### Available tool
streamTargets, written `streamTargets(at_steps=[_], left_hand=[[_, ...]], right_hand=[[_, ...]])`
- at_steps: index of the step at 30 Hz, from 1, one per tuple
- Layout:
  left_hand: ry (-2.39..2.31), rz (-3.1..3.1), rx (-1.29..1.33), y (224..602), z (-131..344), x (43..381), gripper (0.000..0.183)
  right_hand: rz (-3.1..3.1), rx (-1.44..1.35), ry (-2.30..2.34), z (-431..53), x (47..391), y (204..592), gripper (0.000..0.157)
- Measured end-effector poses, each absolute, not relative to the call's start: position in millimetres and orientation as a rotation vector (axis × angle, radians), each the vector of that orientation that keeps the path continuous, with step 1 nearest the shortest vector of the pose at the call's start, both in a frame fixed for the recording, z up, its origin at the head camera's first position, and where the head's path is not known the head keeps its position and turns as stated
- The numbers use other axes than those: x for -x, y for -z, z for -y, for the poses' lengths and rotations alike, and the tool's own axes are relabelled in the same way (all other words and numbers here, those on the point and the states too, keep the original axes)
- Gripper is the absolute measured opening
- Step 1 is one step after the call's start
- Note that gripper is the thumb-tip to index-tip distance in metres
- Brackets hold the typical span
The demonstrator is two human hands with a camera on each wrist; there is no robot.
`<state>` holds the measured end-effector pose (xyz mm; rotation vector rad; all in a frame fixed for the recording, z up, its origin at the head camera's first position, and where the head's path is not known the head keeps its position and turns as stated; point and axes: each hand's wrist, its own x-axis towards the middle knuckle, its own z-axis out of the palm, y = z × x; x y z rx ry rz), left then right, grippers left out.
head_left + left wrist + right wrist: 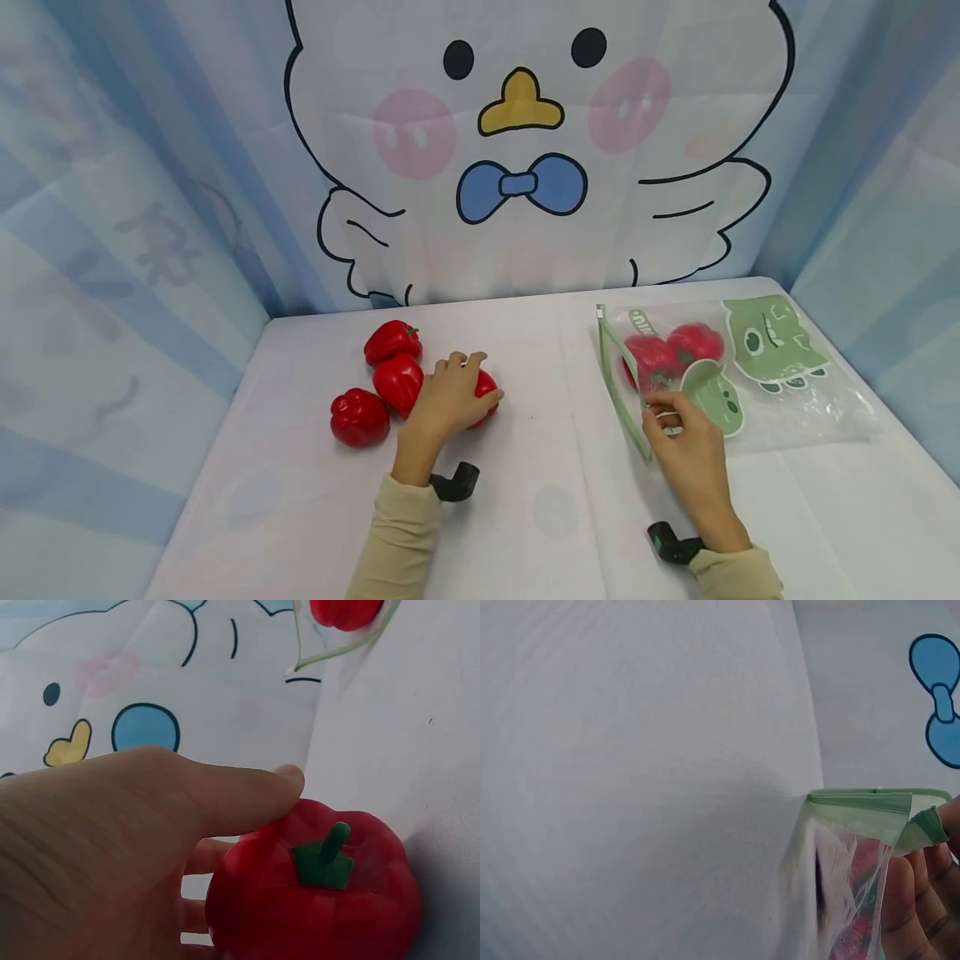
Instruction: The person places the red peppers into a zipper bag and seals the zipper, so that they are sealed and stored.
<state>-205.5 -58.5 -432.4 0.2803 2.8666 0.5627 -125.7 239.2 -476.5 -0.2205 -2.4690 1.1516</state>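
My left hand (pixel 444 402) holds a red bell pepper (pixel 315 907) with a green stem, thumb on its near side and fingers round the far side. Just left of that hand lie three more red bell peppers (pixel 360 417) in a loose cluster. On the right is a clear zip bag (pixel 810 417) with green cartoon prints and a green zip edge (pixel 617 392). Red peppers (pixel 693 343) show through its plastic. My right hand (pixel 688 446) pinches the bag's edge at its mouth; in the right wrist view the green strip (pixel 862 802) stands lifted by the fingers.
A white cloth covers the table (pixel 525 517). Behind it hangs a curtain (pixel 517 258) with a cartoon bird, and blue curtains (pixel 135 333) stand at both sides. Each wrist wears a black camera mount (pixel 456 482).
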Motion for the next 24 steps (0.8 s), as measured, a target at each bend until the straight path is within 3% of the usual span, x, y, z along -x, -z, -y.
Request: streamTargets(at_steps=[18,24], left_hand=[[-0.747,-2.747,-0.222,434,70,208,0.069],[-1.019,-2.676,-0.135,438,72,213,0.065]], right_hand=[[2.491,0.233,-1.149,-239,124,475,0.018],[2.493,0.231,-1.149,-238,125,475,0.017]])
